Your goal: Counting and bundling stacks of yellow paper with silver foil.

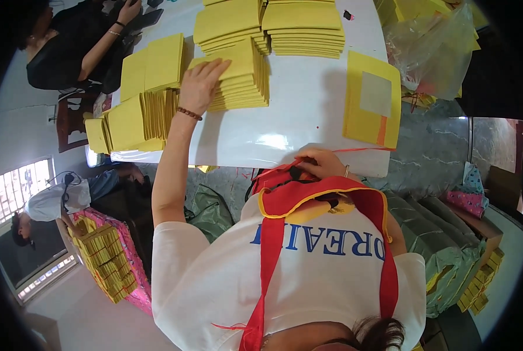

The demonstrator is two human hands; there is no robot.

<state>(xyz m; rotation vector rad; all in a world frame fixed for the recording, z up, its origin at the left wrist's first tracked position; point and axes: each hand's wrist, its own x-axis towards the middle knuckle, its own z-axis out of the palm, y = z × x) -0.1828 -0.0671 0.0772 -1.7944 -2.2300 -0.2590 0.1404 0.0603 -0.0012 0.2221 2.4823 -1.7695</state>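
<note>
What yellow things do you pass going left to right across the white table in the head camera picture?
Upright yellow sheets at the table's left edge → stack under the left hand → flat yellow sheet with a pale square → clear plastic bag of yellow sheets.

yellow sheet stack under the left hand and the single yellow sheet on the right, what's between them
Head view: only bare white table lies between the stack and the single sheet.
</note>
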